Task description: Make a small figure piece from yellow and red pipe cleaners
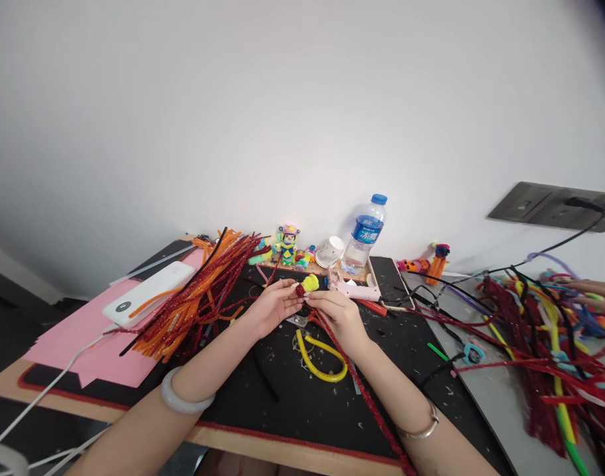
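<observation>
Over the middle of the black mat, my hands meet around a small craft piece (310, 283) of yellow and dark red fuzzy pipe cleaner. My left hand (277, 309) pinches its dark red lower part between thumb and fingertips. On the other side, my right hand (336, 318) is closed with its fingertips at the same red part. A long glittery red pipe cleaner (369, 395) trails from the right hand down toward the table's front edge. Just below the hands lies a yellow U-shaped handle (326, 377), its metal end partly hidden.
Orange and red pipe cleaners (178, 311) lie on pink paper (69, 344) beside a white power bank (148, 291). Behind stand toy figures (287, 246), a paper cup (330, 252) and a bottle (365, 235). A pink glue gun (356, 289) lies near. Another person's hand (597, 291) is at right.
</observation>
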Tool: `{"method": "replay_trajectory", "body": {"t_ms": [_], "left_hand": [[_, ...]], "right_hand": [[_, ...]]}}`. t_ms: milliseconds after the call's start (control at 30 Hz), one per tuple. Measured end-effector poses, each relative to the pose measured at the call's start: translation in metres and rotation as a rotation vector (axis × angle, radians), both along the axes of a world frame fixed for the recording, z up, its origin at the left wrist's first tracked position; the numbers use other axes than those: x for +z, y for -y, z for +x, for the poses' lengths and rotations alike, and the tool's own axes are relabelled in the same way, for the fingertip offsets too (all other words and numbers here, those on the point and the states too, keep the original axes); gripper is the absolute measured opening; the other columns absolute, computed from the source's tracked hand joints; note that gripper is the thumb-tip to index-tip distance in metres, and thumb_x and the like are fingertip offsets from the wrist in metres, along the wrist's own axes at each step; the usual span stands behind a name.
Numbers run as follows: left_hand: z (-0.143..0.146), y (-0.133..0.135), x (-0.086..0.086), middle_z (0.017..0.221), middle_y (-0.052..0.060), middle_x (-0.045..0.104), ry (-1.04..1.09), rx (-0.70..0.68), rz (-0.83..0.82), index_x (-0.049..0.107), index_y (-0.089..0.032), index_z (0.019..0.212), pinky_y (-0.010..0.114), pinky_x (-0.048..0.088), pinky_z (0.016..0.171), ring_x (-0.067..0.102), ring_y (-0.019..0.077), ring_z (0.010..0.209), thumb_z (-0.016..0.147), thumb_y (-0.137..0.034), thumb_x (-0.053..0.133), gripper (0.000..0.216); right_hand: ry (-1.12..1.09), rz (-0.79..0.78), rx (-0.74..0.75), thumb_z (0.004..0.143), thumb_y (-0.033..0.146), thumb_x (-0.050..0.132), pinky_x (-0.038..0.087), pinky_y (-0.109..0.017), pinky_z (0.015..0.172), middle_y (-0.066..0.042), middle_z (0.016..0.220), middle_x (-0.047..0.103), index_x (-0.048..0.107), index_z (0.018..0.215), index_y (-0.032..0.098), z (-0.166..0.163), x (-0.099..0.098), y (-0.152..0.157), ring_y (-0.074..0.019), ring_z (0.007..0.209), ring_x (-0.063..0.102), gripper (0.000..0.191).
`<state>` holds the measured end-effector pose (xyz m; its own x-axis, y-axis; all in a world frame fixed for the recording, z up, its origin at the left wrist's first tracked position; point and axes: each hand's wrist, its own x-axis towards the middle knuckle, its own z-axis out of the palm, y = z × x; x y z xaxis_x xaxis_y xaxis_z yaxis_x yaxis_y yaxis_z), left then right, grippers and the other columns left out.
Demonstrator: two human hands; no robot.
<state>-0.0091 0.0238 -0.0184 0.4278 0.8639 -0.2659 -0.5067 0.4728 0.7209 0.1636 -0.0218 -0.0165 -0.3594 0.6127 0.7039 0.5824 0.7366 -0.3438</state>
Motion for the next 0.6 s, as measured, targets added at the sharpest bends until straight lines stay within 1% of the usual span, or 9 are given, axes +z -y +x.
{"method": "replay_trajectory", "body": {"t_ms": [433, 600], "left_hand": [[0.0008, 0.0026, 0.0048, 0.072, 0.004, 0.066, -0.010, 0.012, -0.020, 0.055, -0.016, 0.086, 0.026, 0.050, 0.068, 0.064, 0.0129, 0.066, 0.076, -0.007, 0.056, 0.013], [0.0014, 0.0027, 0.0048, 0.072, 0.004, 0.066, -0.023, 0.010, -0.016, 0.054, -0.015, 0.086, 0.025, 0.050, 0.068, 0.064, 0.0126, 0.066, 0.077, -0.007, 0.056, 0.012]], "right_hand": [[0.002, 0.009, -0.009, 0.086, 0.010, 0.046, 0.053, -0.031, 0.080, -0.009, 0.098, 0.068, 0.066, 0.094, 0.018, -0.0012, 0.0059, 0.0020, -0.0169, 0.091, 0.063, 0.022], [-0.007, 0.009, -0.005, 0.086, 0.011, 0.047, 0.052, -0.031, 0.080, -0.009, 0.099, 0.068, 0.065, 0.095, 0.019, 0.0000, 0.0042, 0.0013, -0.0166, 0.091, 0.063, 0.022]]}}
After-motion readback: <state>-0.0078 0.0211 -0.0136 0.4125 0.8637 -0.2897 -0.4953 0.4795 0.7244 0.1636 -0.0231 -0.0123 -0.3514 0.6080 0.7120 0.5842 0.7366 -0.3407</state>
